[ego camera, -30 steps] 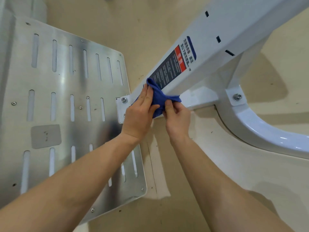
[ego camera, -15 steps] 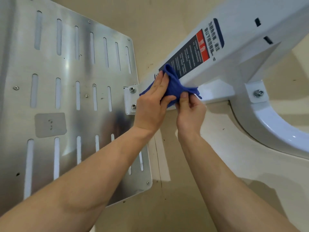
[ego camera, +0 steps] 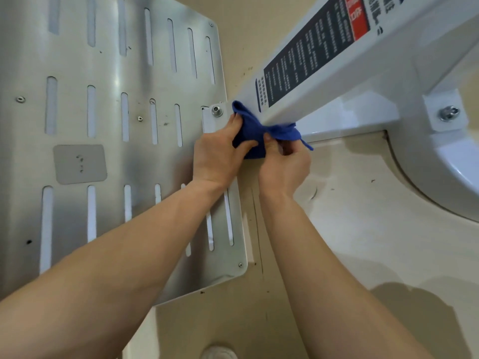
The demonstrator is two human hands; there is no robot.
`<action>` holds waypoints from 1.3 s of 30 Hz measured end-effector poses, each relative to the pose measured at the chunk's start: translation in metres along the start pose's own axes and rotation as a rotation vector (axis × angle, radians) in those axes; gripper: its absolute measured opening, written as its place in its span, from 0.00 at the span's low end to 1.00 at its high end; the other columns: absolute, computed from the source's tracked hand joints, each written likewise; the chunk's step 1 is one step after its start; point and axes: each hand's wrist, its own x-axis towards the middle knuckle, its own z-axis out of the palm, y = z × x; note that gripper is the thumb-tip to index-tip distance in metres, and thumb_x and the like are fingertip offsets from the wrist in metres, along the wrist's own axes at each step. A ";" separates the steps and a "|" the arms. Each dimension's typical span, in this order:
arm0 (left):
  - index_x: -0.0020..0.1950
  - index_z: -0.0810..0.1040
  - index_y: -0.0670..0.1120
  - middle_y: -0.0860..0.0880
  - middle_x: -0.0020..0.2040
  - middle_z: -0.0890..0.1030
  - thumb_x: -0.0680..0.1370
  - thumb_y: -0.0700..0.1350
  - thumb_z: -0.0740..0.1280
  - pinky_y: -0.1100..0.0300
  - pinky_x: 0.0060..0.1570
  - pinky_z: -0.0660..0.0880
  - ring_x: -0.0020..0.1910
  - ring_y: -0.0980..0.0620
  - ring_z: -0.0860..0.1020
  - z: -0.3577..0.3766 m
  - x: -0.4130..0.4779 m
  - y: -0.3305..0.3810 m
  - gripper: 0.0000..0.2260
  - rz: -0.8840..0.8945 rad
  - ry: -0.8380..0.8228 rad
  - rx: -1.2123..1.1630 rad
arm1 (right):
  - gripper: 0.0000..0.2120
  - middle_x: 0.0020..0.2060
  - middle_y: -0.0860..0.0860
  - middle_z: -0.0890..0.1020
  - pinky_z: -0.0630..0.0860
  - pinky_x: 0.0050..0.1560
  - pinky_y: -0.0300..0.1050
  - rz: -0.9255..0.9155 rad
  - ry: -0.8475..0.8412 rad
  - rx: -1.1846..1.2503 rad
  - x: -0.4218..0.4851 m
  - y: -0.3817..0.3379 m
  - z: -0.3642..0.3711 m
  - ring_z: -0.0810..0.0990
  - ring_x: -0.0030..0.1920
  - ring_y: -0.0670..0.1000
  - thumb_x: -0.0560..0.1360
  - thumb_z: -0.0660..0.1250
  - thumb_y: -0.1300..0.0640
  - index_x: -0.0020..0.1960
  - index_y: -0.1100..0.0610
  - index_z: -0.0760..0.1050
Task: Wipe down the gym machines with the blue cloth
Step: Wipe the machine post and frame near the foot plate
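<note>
A blue cloth is bunched at the lower end of a white machine beam that slants up to the right and carries a black and red warning label. My left hand grips the cloth's left side, its fingers curled round it beside the bolted foot bracket. My right hand pinches the cloth's right part just under the beam's lower edge. Part of the cloth is tucked behind the beam and hidden.
A slotted metal footplate lies on the beige floor to the left, under my left forearm. A curved white base tube with a bolted bracket stands at the right. A round object shows at the bottom edge.
The view has closed in on the beam's foot. Both hands have slid down the beam with the cloth, from the label's lower end to the foot bracket; the right hand now pinches under the beam.
</note>
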 end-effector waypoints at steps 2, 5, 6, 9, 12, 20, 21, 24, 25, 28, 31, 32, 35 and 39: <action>0.59 0.82 0.51 0.48 0.46 0.86 0.74 0.56 0.72 0.58 0.43 0.73 0.44 0.46 0.82 -0.009 -0.001 0.005 0.16 -0.078 0.011 0.012 | 0.05 0.38 0.44 0.85 0.79 0.46 0.37 0.067 0.006 -0.012 -0.006 -0.004 -0.006 0.83 0.40 0.40 0.73 0.75 0.54 0.47 0.53 0.83; 0.47 0.84 0.49 0.51 0.42 0.85 0.74 0.53 0.72 0.56 0.43 0.75 0.41 0.50 0.81 -0.019 -0.016 0.020 0.08 -0.156 0.039 -0.116 | 0.09 0.34 0.44 0.84 0.78 0.41 0.37 0.070 -0.006 -0.158 -0.008 -0.009 -0.022 0.81 0.36 0.40 0.70 0.75 0.46 0.41 0.51 0.82; 0.44 0.83 0.50 0.52 0.39 0.84 0.73 0.52 0.72 0.55 0.42 0.76 0.39 0.51 0.81 -0.018 -0.023 0.025 0.06 -0.181 0.028 -0.167 | 0.10 0.33 0.44 0.83 0.77 0.40 0.37 0.065 -0.026 -0.227 -0.005 -0.011 -0.029 0.81 0.35 0.40 0.71 0.74 0.45 0.41 0.51 0.81; 0.38 0.78 0.54 0.58 0.35 0.82 0.70 0.55 0.73 0.59 0.41 0.77 0.37 0.59 0.80 -0.006 -0.041 0.039 0.08 -0.375 -0.081 -0.303 | 0.11 0.35 0.43 0.82 0.74 0.38 0.41 0.015 -0.122 -0.458 0.007 -0.016 -0.053 0.80 0.37 0.41 0.73 0.71 0.42 0.39 0.49 0.79; 0.39 0.80 0.52 0.56 0.35 0.83 0.70 0.56 0.74 0.56 0.42 0.81 0.36 0.59 0.81 0.009 -0.043 0.044 0.09 -0.571 -0.131 -0.485 | 0.07 0.42 0.44 0.83 0.75 0.40 0.41 -0.122 -0.310 -0.519 0.016 -0.013 -0.072 0.81 0.43 0.44 0.76 0.68 0.45 0.45 0.48 0.79; 0.52 0.77 0.45 0.53 0.41 0.82 0.72 0.43 0.72 0.63 0.44 0.79 0.39 0.57 0.81 0.021 -0.046 0.036 0.10 -0.828 0.080 -0.741 | 0.13 0.43 0.41 0.81 0.77 0.42 0.35 -0.234 -0.533 -0.409 0.016 0.009 -0.053 0.81 0.37 0.39 0.73 0.71 0.63 0.54 0.49 0.76; 0.51 0.75 0.46 0.54 0.41 0.80 0.74 0.44 0.72 0.65 0.44 0.78 0.38 0.58 0.79 0.019 -0.045 0.034 0.09 -0.853 0.170 -0.686 | 0.12 0.42 0.40 0.81 0.77 0.42 0.33 -0.226 -0.514 -0.384 0.014 0.009 -0.043 0.80 0.37 0.37 0.74 0.71 0.62 0.53 0.49 0.76; 0.45 0.70 0.52 0.53 0.42 0.77 0.76 0.45 0.71 0.54 0.50 0.79 0.43 0.53 0.80 0.015 -0.037 0.025 0.09 -0.858 0.354 -0.624 | 0.05 0.41 0.41 0.84 0.79 0.48 0.40 -0.224 -0.453 -0.365 0.004 0.016 -0.018 0.82 0.41 0.38 0.76 0.69 0.54 0.50 0.53 0.80; 0.44 0.70 0.53 0.54 0.42 0.77 0.76 0.46 0.71 0.53 0.51 0.79 0.44 0.52 0.80 0.015 -0.035 0.024 0.09 -0.863 0.363 -0.624 | 0.07 0.42 0.43 0.84 0.79 0.50 0.44 -0.203 -0.396 -0.336 0.000 0.019 -0.013 0.82 0.42 0.40 0.75 0.69 0.51 0.50 0.53 0.80; 0.46 0.76 0.50 0.54 0.42 0.80 0.76 0.48 0.70 0.52 0.52 0.80 0.44 0.53 0.81 0.018 -0.033 0.026 0.05 -0.887 0.355 -0.635 | 0.14 0.46 0.44 0.81 0.79 0.52 0.54 -0.032 -0.148 -0.155 -0.004 0.023 -0.012 0.81 0.47 0.46 0.72 0.69 0.40 0.49 0.49 0.73; 0.47 0.78 0.49 0.53 0.43 0.82 0.75 0.56 0.71 0.53 0.51 0.80 0.44 0.53 0.81 0.020 -0.032 0.031 0.11 -0.927 0.343 -0.681 | 0.19 0.44 0.46 0.82 0.81 0.49 0.58 0.125 -0.170 -0.051 0.007 0.023 -0.013 0.84 0.46 0.51 0.69 0.68 0.33 0.46 0.48 0.73; 0.46 0.78 0.49 0.53 0.43 0.82 0.74 0.58 0.71 0.54 0.50 0.80 0.44 0.53 0.81 0.020 -0.030 0.031 0.13 -0.945 0.332 -0.697 | 0.18 0.40 0.47 0.83 0.81 0.48 0.58 0.127 -0.221 -0.093 0.010 0.023 -0.010 0.84 0.43 0.52 0.69 0.68 0.35 0.43 0.50 0.75; 0.42 0.77 0.50 0.52 0.41 0.83 0.70 0.63 0.73 0.52 0.49 0.80 0.43 0.51 0.82 0.019 -0.022 0.028 0.17 -0.983 0.285 -0.692 | 0.16 0.28 0.47 0.79 0.77 0.39 0.48 0.096 -0.342 -0.257 0.012 0.025 0.000 0.78 0.32 0.51 0.72 0.70 0.46 0.33 0.55 0.73; 0.41 0.77 0.50 0.52 0.42 0.83 0.71 0.58 0.74 0.53 0.50 0.80 0.43 0.51 0.82 0.019 -0.018 0.018 0.13 -0.949 0.253 -0.568 | 0.10 0.33 0.47 0.80 0.65 0.32 0.40 0.036 -0.350 -0.515 0.014 0.028 0.003 0.77 0.37 0.51 0.72 0.70 0.50 0.38 0.55 0.76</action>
